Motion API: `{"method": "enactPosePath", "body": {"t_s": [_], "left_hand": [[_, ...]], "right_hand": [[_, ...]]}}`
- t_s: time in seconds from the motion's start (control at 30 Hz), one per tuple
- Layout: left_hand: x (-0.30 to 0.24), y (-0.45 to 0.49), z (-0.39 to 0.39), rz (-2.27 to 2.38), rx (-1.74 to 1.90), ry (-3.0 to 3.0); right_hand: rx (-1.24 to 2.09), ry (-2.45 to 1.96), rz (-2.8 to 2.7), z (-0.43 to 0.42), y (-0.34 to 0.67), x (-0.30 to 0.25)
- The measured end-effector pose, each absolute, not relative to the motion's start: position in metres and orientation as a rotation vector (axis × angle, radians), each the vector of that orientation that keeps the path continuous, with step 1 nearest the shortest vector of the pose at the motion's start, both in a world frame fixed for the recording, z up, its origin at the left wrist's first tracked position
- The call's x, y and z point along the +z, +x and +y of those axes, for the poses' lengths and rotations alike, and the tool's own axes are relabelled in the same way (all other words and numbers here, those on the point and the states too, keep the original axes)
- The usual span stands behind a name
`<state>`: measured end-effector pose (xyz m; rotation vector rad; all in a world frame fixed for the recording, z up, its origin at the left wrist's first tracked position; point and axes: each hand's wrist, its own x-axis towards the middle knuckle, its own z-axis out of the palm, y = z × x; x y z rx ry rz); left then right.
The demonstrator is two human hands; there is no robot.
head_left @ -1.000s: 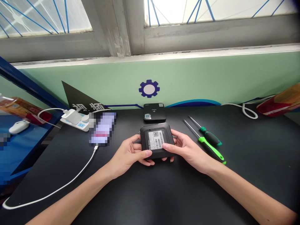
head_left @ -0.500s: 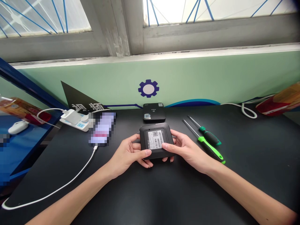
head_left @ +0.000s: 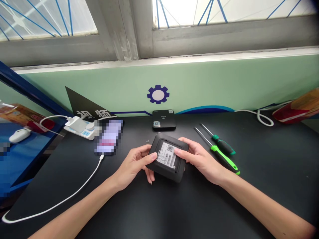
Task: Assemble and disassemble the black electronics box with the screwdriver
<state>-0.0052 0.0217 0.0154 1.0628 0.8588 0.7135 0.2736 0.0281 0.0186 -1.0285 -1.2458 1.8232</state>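
Note:
Between my hands is a black set-top box (head_left: 161, 170), its underside with a white printed label (head_left: 167, 155) turned up toward me. My left hand (head_left: 136, 162) grips its left side, thumb on the top face and some fingers below. On the right edge, my right hand (head_left: 196, 157) holds it with the thumb over the label. The box sits twisted, its near edge sloping down to the right. Just beyond its left corner a few tiny metal screws (head_left: 148, 141) lie on the black table (head_left: 159, 209).
Behind stands a second flat black box (head_left: 163, 120) against the green wall. Two screwdrivers, one bright green (head_left: 225, 159) and one dark green (head_left: 223, 143), lie to the right. A phone (head_left: 109, 136) on a white cable and a power strip (head_left: 83, 128) are at left.
The box has turned clockwise in my hands, and its near right corner has swung toward me. The small screws beyond it now show more fully.

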Motion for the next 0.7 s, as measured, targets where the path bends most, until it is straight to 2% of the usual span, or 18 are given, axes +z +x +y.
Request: {"method": "enactPosePath", "body": {"t_s": [0.4,0.7], "left_hand": [[0.01,-0.005,0.02,0.918,0.69,1.151],[0.006,0.002,0.01,0.939,0.918,1.205]], "right_hand": [[1.922,-0.877,-1.357,0.027,0.272,0.026],[1.878,-0.925,-1.28,0.029,0.274,0.023]]}}
